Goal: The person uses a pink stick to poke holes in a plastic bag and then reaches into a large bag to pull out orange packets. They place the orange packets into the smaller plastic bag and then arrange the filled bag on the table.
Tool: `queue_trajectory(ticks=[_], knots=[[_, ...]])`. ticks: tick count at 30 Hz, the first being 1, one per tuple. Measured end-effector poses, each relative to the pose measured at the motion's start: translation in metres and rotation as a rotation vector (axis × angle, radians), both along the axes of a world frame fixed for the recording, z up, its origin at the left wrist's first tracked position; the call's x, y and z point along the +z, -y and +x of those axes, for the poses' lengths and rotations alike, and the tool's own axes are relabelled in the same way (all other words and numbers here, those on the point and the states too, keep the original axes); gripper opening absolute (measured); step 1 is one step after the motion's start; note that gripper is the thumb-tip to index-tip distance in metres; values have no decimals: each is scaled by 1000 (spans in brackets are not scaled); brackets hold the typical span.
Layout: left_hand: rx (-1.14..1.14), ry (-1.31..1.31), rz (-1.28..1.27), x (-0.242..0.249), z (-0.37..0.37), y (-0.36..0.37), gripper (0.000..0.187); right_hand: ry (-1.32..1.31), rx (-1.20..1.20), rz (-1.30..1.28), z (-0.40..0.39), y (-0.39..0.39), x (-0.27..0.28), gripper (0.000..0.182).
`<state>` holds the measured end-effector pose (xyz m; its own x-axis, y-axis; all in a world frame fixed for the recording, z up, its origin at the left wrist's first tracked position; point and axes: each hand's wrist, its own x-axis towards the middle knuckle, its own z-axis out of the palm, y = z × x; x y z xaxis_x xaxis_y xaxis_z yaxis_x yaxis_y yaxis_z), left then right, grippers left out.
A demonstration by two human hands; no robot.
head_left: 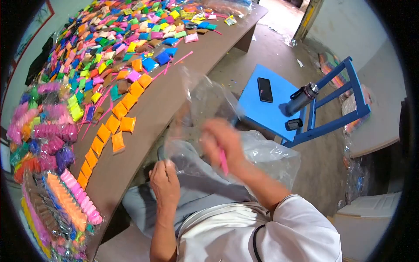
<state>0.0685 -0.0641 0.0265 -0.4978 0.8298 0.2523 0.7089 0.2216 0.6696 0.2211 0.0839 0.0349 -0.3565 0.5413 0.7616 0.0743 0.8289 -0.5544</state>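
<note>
Above the lap, my left hand is closed at the edge of a clear plastic bag, its fingers curled on the plastic. My right hand, blurred by motion, is closed on a pink stick that points down from the fist. The thin bag spreads between and above both hands, and more clear plastic lies under the right forearm. On the table to the left, orange packets form a slanting row, with two packets beside it.
A brown table carries a large heap of colourful packets and bagged bundles. To the right, a blue chair holds a phone, a bottle and a small black object. Plastic bags lie by the wall.
</note>
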Motion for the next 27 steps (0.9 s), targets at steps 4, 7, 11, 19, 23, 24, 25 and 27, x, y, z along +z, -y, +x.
queue_trajectory(ticks=[4, 7, 11, 19, 23, 24, 25, 27], knots=[[38, -100, 142, 16, -8, -29, 29, -250, -274, -427, 48, -80, 29, 26], [38, -125, 214, 31, -8, -48, 27, -496, -208, -527, 61, -63, 60, 33], [43, 10, 138, 27, -8, -59, 23, -572, -271, -618, 78, -56, 38, 37], [77, -21, 129, 8, -7, -58, 26, -388, -273, -309, 78, -1, 40, 26], [69, -17, 148, 6, -1, -60, 25, 377, 239, -47, 35, 47, 40, 16], [66, -18, 141, 7, -1, -56, 25, 109, 429, 159, 20, 36, -12, 15], [104, -45, 139, 10, -3, -52, 26, 268, 44, 11, 29, 3, -70, 11], [165, -66, 157, 14, -10, -52, 26, -265, -378, -661, 62, -51, -86, 29]])
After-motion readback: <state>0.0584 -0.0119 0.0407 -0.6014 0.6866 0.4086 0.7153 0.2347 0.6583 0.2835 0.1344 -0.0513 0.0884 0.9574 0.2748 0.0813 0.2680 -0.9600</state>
